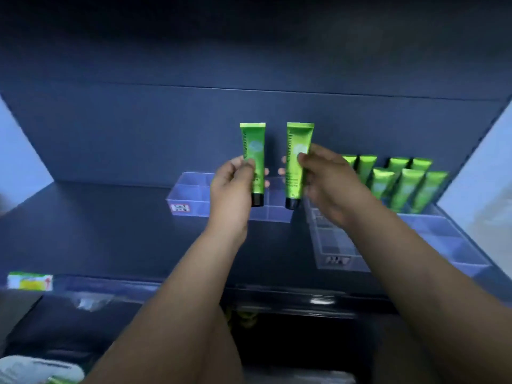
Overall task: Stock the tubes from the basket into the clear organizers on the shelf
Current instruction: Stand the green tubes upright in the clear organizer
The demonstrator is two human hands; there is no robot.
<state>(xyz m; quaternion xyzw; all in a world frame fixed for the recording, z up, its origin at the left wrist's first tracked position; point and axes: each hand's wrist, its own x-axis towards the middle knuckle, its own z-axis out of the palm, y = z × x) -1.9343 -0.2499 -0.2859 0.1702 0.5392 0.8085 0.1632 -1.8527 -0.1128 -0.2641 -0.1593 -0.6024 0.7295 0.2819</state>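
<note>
Now, at the far left the shelf (97,231) is dark and bare. A little to the right stands the left organizer (191,195), and as far as I can see its compartments hold nothing.

Above it my left hand (231,187) pinches the left tube (252,142) near its middle, between the thumb and the curled fingers (246,165). The tube is upright, with the black cap down. Just beside it, not touching, my right hand (329,184) pinches the right tube (299,137) in the same manner. Both tubes hang in the air over the left organizer and are not yet inside any compartment.

Further right is the right organizer (340,245). Its back rows carry the stocked tubes (406,187), standing upright, while its front compartments look empty.

So I judge the task is partly done. One organizer is part filled, the other is not started, and two tubes are about to go in. I cannot make out the basket, so I cannot say how many tubes remain.
</note>
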